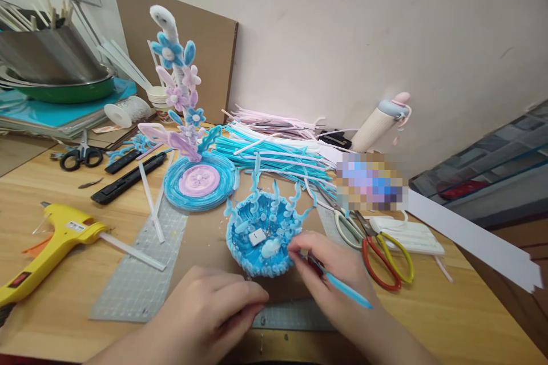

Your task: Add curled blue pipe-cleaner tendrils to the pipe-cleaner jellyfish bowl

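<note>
A light-blue fuzzy bowl (240, 256), built from pipe cleaners with curled strands round its rim, stands on brown cardboard in front of me. Inside it lie a small white block (257, 236) and pale blue bits. My right hand (336, 271) pinches at the bowl's right rim; a slim blue stick (349, 290) runs back through its grip, its front end hidden by the fingers. Just below the bowl's front, my left hand (225, 302) is closed, thumb against fingertips. Whether anything sits between them is hidden. Behind stands a pipe-cleaner flower stem on a round blue base (171, 185).
Blue pipe cleaners (265, 154) lie piled at the back. A yellow glue gun (55, 245), a black cutter (128, 179) and black scissors (81, 154) are at left. Red-and-yellow-handled pliers (381, 262) and a mask (406, 234) lie right, near a bottle (374, 125).
</note>
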Action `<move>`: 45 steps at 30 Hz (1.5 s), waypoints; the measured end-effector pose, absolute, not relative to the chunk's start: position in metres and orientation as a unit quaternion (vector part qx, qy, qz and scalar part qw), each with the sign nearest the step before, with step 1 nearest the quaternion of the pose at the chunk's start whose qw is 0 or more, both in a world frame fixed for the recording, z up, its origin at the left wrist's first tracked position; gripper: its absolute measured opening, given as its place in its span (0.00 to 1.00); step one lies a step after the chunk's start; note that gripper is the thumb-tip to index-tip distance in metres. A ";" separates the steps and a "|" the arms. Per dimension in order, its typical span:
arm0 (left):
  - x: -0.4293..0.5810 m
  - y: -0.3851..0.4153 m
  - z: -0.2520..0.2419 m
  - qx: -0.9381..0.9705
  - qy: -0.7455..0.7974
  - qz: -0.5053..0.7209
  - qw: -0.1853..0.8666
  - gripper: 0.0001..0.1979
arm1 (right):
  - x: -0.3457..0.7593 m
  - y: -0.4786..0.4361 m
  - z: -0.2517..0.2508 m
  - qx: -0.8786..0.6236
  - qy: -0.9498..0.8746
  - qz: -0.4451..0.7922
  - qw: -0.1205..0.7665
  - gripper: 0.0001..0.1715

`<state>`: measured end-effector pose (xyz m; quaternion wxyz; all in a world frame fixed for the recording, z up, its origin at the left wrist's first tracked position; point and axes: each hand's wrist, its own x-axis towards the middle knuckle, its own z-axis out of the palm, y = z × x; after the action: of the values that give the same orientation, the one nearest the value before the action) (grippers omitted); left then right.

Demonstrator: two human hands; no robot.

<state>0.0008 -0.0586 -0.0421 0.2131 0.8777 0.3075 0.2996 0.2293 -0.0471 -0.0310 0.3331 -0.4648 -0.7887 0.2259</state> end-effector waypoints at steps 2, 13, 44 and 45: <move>-0.002 -0.058 -0.045 0.878 0.305 0.311 0.200 0.09 | 0.230 -0.047 -0.030 -0.454 -0.806 0.204 0.321 0.12; -0.008 -0.055 -0.052 0.872 0.298 0.327 0.210 0.10 | 0.229 -0.047 -0.019 -0.465 -0.815 0.191 0.290 0.14; -0.006 -0.058 -0.055 0.861 0.304 0.350 0.209 0.09 | 0.231 -0.058 -0.002 -0.410 -0.727 0.135 0.534 0.21; -0.006 -0.058 -0.055 0.860 0.305 0.352 0.209 0.09 | 0.230 -0.057 0.000 -0.407 -0.727 0.126 0.539 0.21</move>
<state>-0.0064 -0.0583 -0.0553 0.2086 0.8603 0.3046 0.3515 0.2301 -0.0571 0.0005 0.5390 -0.4072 -0.7265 0.1259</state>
